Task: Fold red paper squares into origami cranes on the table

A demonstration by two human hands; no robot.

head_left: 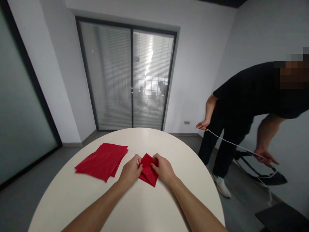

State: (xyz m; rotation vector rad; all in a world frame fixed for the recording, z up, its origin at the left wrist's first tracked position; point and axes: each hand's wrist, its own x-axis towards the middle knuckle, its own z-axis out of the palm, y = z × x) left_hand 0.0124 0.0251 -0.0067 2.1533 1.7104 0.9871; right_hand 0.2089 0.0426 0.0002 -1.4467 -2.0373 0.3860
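Observation:
A small piece of folded red cloth or paper (149,174) lies on the round table between my hands; I cannot tell which material it is. My left hand (131,169) pinches its left edge, thumb toward the middle. On the opposite side, my right hand (164,167) grips the right edge between thumb and curled fingers. The folded piece has a pointed top corner and creases across its middle. Left of my hands rests a loose stack of larger flat red sheets (102,161), with corners that do not line up.
The pale round table (135,138) has its curved edge on all visible sides. At the right, a person in black (251,87) bends over, holding a white cable (227,140). Near that person are a black chair (272,178) and a dark seat (285,216). Glass doors (108,80) stand behind.

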